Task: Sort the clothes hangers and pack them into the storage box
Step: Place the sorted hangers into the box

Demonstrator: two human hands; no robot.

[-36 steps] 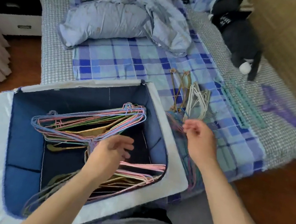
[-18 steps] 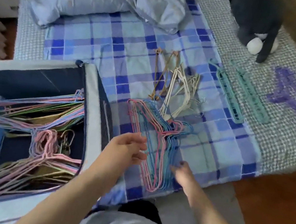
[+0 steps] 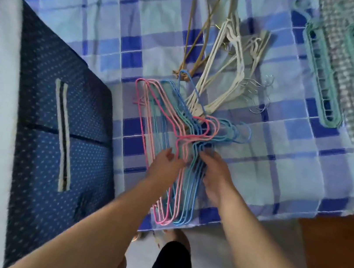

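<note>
1. Looking down from the head view, both bare forearms reach up from the bottom edge toward the centre of the frame, over a blue-checked bedsheet (image 3: pixel 258 169).
2. A fanned stack of pink and blue wire hangers (image 3: pixel 172 128) lies flat on the sheet at centre, its hooks pointing right and its long bars running down toward the lower centre.
3. The left hand (image 3: pixel 165 166) rests on the left side of that stack with fingers spread across the wires; whether it is gripping them or only pressing on them I cannot tell.
4. The right hand (image 3: pixel 215 176) sits at the right side of the same stack, its fingers curled around several blue wires, so it is grasping the hangers.
5. Just above the stack, touching its upper edge, lies a loose pile of white hangers (image 3: pixel 224 72) with metal hooks fanned out to the right.
6. Tan hangers (image 3: pixel 198 33) lie at the upper centre, overlapping the white pile.
7. Two green slotted hangers (image 3: pixel 321 70) lie at the upper right, partly on a grey woven cover.
8. The storage box (image 3: pixel 65 103), dark blue with white dots and a white rim, fills the left of the frame; more hangers are barely visible inside at the far left edge.
9. Wooden floor (image 3: pixel 336 261) shows at the lower right.
</note>
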